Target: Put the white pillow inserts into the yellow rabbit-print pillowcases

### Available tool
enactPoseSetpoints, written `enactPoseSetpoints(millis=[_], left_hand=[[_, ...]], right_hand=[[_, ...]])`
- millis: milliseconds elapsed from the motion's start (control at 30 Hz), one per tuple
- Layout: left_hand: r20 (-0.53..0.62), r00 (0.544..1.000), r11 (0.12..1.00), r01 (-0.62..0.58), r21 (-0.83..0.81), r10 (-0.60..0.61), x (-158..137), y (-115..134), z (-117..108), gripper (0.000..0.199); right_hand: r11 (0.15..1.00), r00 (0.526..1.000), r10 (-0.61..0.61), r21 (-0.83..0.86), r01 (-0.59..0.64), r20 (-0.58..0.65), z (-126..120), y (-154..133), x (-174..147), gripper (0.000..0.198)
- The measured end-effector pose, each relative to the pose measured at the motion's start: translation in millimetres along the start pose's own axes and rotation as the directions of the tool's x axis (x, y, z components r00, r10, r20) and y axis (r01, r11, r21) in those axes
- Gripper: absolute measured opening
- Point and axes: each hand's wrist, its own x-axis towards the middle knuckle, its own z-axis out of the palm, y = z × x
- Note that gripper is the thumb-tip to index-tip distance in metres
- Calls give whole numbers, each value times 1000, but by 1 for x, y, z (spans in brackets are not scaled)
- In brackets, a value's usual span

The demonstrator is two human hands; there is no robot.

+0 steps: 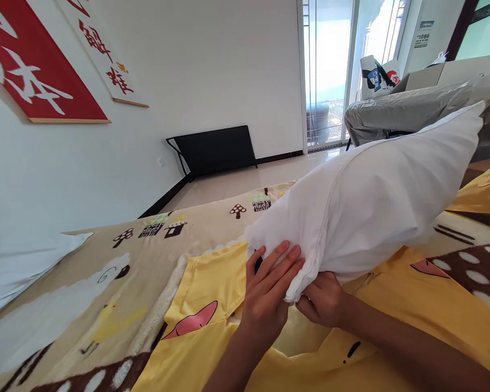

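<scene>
A white pillow is held up at a slant, its near end in both hands and its far end rising to the right. My left hand presses its fingers on the pillow's near corner and is closed on it. Under the same end, my right hand is a fist gripping the pillow's lower edge; its fingertips are partly hidden. Below both hands spreads a yellow pillowcase with pink and black printed shapes, lying loosely over the bedding.
A beige patterned blanket covers the bed. Another white pillow or cloth lies at the left. A folded black frame leans on the wall. At the right, a plastic-covered piece of furniture carries boxes and bags. A glass door stands behind.
</scene>
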Motion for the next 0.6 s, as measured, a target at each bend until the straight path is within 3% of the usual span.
enactPoseSetpoints(millis=[267, 400, 600], left_hand=[[-93, 981, 983, 164, -81, -172, -5, -11, 11, 32], [-66, 961, 952, 255, -170, -269, -9, -15, 15, 31], [22, 960, 935, 278, -222, -280, -12, -13, 19, 34]], right_hand=[[995, 989, -85, -46, 91, 118, 0, 16, -2, 19], [997, 994, -51, -52, 56, 91, -1, 22, 0, 19], [999, 997, -19, -35, 22, 71, 1, 27, -9, 16]])
